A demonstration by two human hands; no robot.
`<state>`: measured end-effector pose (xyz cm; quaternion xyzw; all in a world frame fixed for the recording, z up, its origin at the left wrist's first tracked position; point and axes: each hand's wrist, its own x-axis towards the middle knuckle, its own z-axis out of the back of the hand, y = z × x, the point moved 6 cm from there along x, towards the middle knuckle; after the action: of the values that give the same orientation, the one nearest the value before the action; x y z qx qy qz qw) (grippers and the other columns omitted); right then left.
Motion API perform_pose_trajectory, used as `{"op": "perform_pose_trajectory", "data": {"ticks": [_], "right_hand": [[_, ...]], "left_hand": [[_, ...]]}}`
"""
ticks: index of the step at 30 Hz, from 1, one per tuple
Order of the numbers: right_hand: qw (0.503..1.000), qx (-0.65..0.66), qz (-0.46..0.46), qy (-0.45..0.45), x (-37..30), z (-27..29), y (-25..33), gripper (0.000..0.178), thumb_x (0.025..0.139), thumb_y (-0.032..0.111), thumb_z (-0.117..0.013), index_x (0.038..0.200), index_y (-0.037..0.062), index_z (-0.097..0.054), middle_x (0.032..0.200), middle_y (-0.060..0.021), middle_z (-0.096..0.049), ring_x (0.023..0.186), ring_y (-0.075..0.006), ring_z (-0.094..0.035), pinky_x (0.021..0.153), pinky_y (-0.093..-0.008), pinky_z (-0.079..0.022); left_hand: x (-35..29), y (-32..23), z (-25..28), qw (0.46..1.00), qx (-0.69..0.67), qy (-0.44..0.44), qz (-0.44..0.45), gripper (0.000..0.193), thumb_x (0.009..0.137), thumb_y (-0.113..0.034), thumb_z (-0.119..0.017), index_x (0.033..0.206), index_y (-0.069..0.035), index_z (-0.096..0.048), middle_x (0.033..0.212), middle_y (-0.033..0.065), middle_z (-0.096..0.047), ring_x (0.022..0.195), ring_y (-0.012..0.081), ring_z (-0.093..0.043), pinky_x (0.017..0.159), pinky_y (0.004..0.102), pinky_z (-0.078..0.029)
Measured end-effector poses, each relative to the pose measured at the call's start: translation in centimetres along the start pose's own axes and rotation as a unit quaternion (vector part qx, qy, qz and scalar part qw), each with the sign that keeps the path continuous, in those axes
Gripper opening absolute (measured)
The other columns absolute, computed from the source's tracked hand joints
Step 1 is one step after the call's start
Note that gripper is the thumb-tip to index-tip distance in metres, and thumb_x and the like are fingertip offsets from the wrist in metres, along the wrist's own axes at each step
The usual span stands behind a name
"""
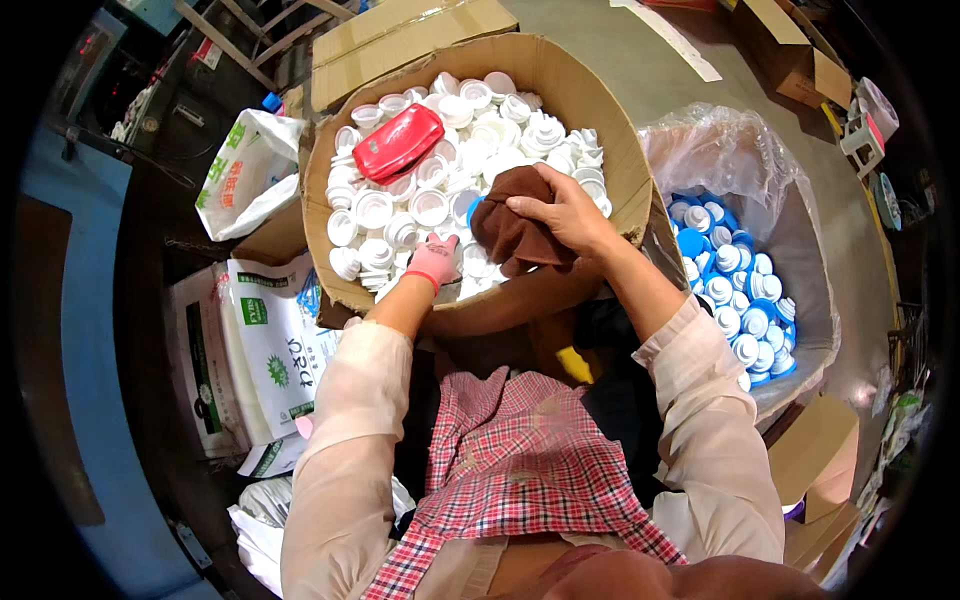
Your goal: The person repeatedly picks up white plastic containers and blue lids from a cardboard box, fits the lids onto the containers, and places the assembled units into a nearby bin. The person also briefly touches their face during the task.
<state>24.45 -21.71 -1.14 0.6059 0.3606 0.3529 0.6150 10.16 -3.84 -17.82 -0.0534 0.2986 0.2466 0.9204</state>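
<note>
A bunched brown cloth (522, 222) is gripped in my bare right hand (572, 215), above the near right part of a large cardboard box (622, 150). Heaped white plastic caps (430, 207) fill that box. At the cloth's left edge shows a bit of blue rim (474, 210); whether the cloth wraps it, I cannot tell. My left hand (436, 262), in a pink glove, is down among the white caps near the box's front. Its fingers are curled together, and what lies under them is hidden. A red pouch (398, 143) rests on the caps at the far left.
To the right, a plastic-lined box (810, 300) holds blue-and-white caps (745, 300). White printed sacks (275, 340) and a white bag (250, 170) lie left. Behind stands a closed carton (400, 45); an open carton (790, 50) sits far right. A checked apron (530, 450) covers my lap.
</note>
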Motion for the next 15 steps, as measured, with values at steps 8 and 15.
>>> {"op": "perform_pose_trajectory", "data": {"ticks": [8,15], "right_hand": [[0.992,0.111,-0.049,-0.041,0.0,0.0,-1.1,0.041,0.083,0.014,-0.071,0.116,-0.0015,-0.055,0.104,-0.0089,-0.063,0.094,-0.017,-0.059,0.084,-0.0308,-0.048],[0.975,-0.102,0.196,-0.031,-0.1,-3.3,0.2,0.032,0.075,0.004,-0.068,0.106,0.003,-0.063,0.105,-0.0119,-0.062,0.101,-0.0277,-0.06,0.089,-0.0359,-0.047]], "left_hand": [[1.5,4.5,1.2,0.975,-0.184,-0.112,0.055,0.07,0.077,-0.011,-0.058,0.142,-0.001,-0.034,0.123,0.0308,-0.054,0.118,0.0432,-0.053,0.1,0.0439,-0.043],[-5.6,2.4,8.4,0.624,-0.743,-0.206,-0.126,0.037,0.072,-0.001,-0.065,0.109,0.002,-0.061,0.097,0.0115,-0.066,0.089,0.0246,-0.065,0.08,0.034,-0.053]]}}
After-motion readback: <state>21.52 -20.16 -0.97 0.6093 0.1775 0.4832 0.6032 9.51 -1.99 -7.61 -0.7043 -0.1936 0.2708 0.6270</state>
